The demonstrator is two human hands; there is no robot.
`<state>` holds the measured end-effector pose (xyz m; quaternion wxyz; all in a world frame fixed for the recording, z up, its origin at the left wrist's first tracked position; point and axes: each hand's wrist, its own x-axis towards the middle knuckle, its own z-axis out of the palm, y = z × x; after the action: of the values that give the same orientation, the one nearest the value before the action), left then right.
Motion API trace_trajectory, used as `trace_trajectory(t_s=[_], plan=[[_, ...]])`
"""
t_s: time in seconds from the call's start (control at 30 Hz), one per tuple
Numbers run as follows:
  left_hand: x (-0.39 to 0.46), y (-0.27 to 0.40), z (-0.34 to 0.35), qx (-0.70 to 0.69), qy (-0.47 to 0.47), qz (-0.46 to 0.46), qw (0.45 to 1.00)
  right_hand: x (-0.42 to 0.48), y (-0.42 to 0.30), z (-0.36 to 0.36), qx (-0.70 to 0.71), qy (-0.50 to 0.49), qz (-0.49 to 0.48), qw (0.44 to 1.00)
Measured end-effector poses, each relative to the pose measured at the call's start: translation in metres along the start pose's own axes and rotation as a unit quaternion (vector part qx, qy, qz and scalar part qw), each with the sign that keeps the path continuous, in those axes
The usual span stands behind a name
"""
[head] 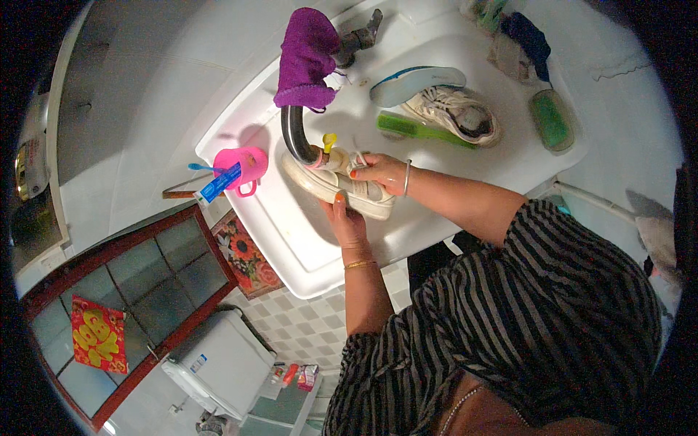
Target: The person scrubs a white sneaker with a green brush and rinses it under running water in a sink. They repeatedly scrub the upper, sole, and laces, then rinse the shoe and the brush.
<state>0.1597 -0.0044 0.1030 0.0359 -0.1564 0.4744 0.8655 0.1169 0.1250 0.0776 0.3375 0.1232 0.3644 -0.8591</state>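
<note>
A white lace-up shoe (338,185) lies tilted in both hands under the end of a curved metal tap (296,133) in a white sink. My left hand (347,220) grips the shoe's sole edge, thumb on top and fingers hidden beneath. My right hand (381,171) holds the shoe's upper near the laces and opening. A yellow tag-like piece (329,142) stands at the tap's end. Behind the hands lie a second white shoe (458,115), a green brush (414,128) and a blue-edged insole (417,86). Whether water runs is hard to tell.
Purple cloth (308,60) covers part of the tap. On the left of the sink (311,283) stands a pink mug (241,165) with a toothpaste tube (220,182) and a toothbrush. A green soap-like block (552,120) and dark cloth (526,41) lie on the right side.
</note>
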Motion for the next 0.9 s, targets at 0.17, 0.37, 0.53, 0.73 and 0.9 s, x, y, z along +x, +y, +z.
trace_trajectory(t_s=[0.17,0.37,0.53,0.73,0.9], plan=[[0.004,0.008,0.004,0.216,0.049,0.103,0.97,0.003,0.006,0.009,-0.505,0.128,-0.154,0.839],[0.01,0.028,0.006,0.526,0.038,0.089,0.845,-0.014,0.01,0.009,-0.696,0.109,-0.328,0.629],[0.033,0.019,0.033,0.548,-0.029,-0.038,0.835,-0.025,0.021,-0.008,-0.779,0.004,-0.272,0.565],[0.055,-0.015,0.009,0.684,-0.097,0.004,0.723,-0.031,0.015,-0.029,-0.681,-0.059,-0.273,0.677],[0.039,-0.018,-0.001,0.701,-0.065,0.122,0.699,-0.033,-0.039,-0.062,-0.625,0.16,-0.175,0.744]])
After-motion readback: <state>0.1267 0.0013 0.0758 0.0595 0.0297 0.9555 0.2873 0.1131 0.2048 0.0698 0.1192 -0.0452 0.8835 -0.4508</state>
